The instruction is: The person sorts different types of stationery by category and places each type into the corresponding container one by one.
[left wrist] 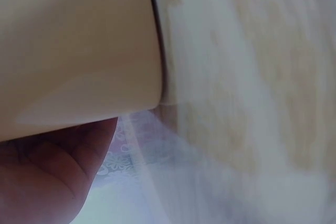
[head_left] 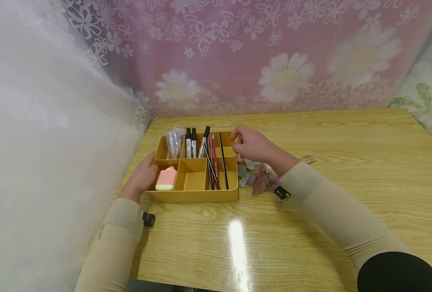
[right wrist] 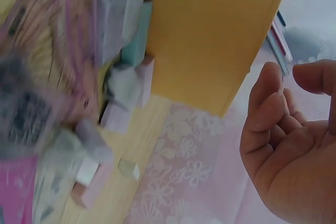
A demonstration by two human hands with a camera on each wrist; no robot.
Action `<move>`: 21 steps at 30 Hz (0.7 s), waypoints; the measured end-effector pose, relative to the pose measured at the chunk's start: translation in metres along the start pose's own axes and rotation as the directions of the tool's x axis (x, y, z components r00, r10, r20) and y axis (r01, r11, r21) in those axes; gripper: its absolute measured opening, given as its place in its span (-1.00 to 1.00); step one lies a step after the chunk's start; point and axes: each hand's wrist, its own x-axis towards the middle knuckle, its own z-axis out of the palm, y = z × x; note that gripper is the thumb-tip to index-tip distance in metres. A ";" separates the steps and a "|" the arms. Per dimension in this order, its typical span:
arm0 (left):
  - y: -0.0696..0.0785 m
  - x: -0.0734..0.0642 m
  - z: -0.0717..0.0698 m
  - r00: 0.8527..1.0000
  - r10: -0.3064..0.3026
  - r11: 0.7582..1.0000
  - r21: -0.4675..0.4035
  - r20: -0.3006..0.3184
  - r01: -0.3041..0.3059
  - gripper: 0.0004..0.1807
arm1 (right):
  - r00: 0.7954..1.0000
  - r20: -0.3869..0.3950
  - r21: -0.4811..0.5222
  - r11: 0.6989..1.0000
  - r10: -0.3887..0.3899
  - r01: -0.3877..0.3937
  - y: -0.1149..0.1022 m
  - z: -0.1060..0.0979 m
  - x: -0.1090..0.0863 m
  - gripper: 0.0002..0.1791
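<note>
The black pencil point(head_left: 223, 162) leans front-to-back inside the yellow organizer point(head_left: 194, 197), toward its middle from the nearer right hand point(head_left: 252, 146), which is empty at the right rim, thumb and curled fingers apart; left hand point(head_left: 143, 174) grips its left end, wood-grain desk point(head_left: 186, 243) beneath, floral cloth point(head_left: 219, 93) behind.

Yellow wood-grain surface point(head_left: 362, 162). On it: yellow compartmented plastic tray point(head_left: 192, 197); just right of tray, small pastel rectangular blocks point(head_left: 244, 179), transparent pinkish triangular piece point(head_left: 260, 184); farther right, flat translucent marked strip point(head_left: 307, 159).
</note>
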 end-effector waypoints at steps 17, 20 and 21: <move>0.002 0.000 0.000 1.000 -0.023 1.000 -0.005 0.010 0.023 -0.32 | 0.987 -0.051 -0.121 0.980 0.152 -0.157 0.054 -0.028 0.003 -0.60; 0.002 0.000 -0.001 1.000 -0.016 1.000 0.004 0.010 0.016 -0.31 | 0.985 -0.049 -0.195 0.965 0.167 -0.173 0.062 -0.032 0.003 -0.60; 0.002 0.000 -0.001 1.000 -0.017 1.000 0.006 0.009 0.017 -0.31 | 0.985 -0.044 -0.214 0.961 0.167 -0.173 0.064 -0.033 0.002 -0.60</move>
